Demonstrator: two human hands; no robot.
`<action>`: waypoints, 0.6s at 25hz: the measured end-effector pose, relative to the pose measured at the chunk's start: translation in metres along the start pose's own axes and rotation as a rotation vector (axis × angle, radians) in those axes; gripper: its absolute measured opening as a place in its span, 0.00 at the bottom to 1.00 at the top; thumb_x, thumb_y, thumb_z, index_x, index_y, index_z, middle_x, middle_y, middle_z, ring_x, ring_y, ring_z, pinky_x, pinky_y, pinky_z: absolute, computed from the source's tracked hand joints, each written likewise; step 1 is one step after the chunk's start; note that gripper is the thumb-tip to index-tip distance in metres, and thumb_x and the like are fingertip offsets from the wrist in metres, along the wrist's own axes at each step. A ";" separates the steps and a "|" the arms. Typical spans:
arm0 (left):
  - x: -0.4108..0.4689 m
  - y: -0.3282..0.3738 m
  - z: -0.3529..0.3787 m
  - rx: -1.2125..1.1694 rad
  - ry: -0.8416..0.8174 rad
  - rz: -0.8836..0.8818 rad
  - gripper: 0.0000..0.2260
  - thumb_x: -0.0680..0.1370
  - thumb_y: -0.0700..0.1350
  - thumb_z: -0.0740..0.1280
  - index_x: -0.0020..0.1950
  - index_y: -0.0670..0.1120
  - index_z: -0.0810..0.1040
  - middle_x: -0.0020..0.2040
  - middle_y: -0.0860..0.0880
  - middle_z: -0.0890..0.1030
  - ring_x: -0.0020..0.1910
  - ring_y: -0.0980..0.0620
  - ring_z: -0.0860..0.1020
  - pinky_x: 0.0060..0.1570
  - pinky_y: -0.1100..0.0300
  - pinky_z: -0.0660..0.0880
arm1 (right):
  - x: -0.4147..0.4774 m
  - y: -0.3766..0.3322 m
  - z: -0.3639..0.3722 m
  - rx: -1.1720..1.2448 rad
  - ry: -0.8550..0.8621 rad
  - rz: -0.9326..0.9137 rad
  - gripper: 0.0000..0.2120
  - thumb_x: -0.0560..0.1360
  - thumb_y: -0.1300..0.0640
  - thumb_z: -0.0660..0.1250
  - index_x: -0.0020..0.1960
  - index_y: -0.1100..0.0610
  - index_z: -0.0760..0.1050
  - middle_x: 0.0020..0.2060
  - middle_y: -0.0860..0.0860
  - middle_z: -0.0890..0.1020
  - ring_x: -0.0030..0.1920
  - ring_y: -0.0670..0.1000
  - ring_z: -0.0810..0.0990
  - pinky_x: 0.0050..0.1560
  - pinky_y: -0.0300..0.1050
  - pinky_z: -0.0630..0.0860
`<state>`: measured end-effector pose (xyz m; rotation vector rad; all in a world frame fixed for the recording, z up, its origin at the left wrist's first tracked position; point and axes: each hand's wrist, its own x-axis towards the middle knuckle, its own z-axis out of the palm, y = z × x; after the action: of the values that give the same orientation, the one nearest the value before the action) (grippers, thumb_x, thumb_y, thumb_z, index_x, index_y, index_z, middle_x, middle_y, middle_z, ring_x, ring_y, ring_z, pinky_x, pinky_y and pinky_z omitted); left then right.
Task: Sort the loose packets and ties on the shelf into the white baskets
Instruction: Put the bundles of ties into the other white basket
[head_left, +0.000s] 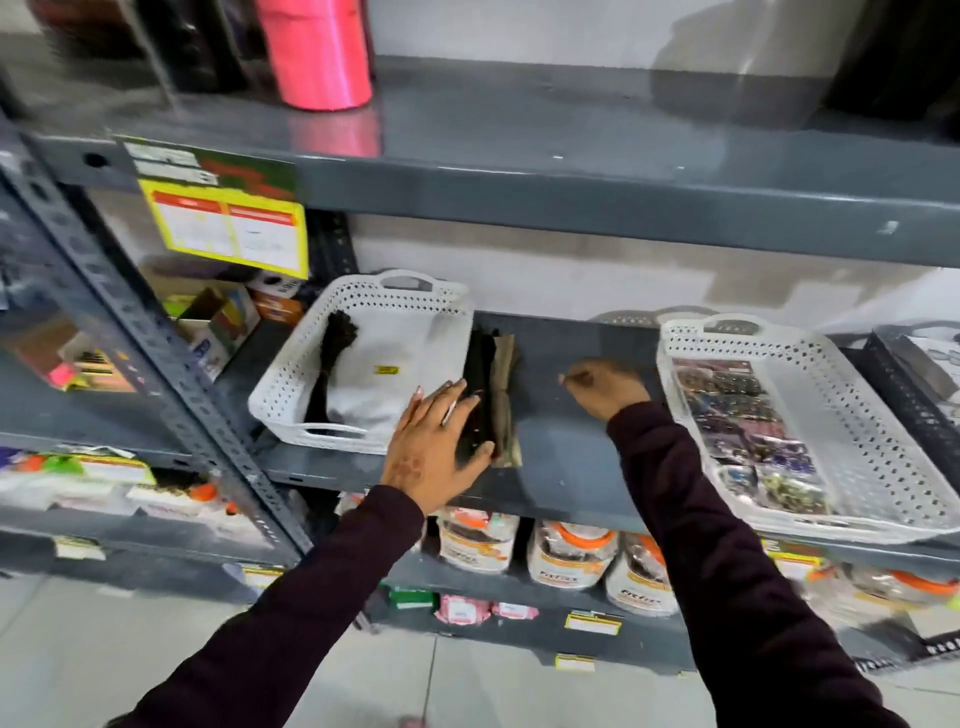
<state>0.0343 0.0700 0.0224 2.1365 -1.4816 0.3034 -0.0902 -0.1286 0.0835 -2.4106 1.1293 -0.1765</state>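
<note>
Left hand (434, 449) spread flat, fingers open, on dark packets (488, 395) at shelf (571, 467) front edge beside left white basket (363, 358). Right hand (602, 387) curled closed mid-shelf, contents unclear. Step: gathering packets; next, grip and lift into basket.

We count two white baskets on the middle shelf (582, 467), the left basket (291, 384) toward its left end and the right basket (883, 441) toward its right end, and two hands, the left hand (434, 449) and the right hand (605, 387). We see one dark bundle (330, 364) in the left basket, one loose dark-and-tan bunch (493, 384) on the shelf just beside it, and one pink roll (317, 52) on the shelf above. On the shelf below we make out at least three jars (571, 553) along its front edge; the packets (748, 431) in the right basket are too blurred to count.
</note>
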 end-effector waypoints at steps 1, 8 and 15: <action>-0.002 -0.019 -0.012 0.022 0.015 -0.014 0.25 0.72 0.57 0.60 0.62 0.43 0.75 0.66 0.42 0.73 0.65 0.44 0.70 0.68 0.47 0.58 | 0.011 -0.014 0.015 0.013 -0.037 0.004 0.15 0.79 0.51 0.61 0.51 0.62 0.80 0.53 0.61 0.83 0.56 0.60 0.80 0.58 0.48 0.75; -0.021 -0.119 -0.044 0.117 -0.098 -0.255 0.29 0.73 0.62 0.54 0.61 0.42 0.75 0.64 0.40 0.75 0.62 0.40 0.72 0.65 0.44 0.64 | 0.047 -0.067 0.093 0.135 -0.072 0.248 0.20 0.78 0.55 0.63 0.65 0.67 0.71 0.62 0.66 0.78 0.62 0.64 0.76 0.61 0.52 0.74; -0.026 -0.128 -0.039 0.078 -0.084 -0.295 0.31 0.73 0.64 0.52 0.57 0.42 0.78 0.60 0.40 0.78 0.59 0.39 0.74 0.64 0.45 0.65 | 0.064 -0.098 0.089 0.165 0.207 0.248 0.17 0.80 0.61 0.56 0.66 0.67 0.70 0.64 0.64 0.75 0.65 0.62 0.74 0.65 0.52 0.72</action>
<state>0.1461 0.1460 0.0072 2.4173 -1.1922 0.1675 0.0469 -0.0905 0.0457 -2.1231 1.4348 -0.4273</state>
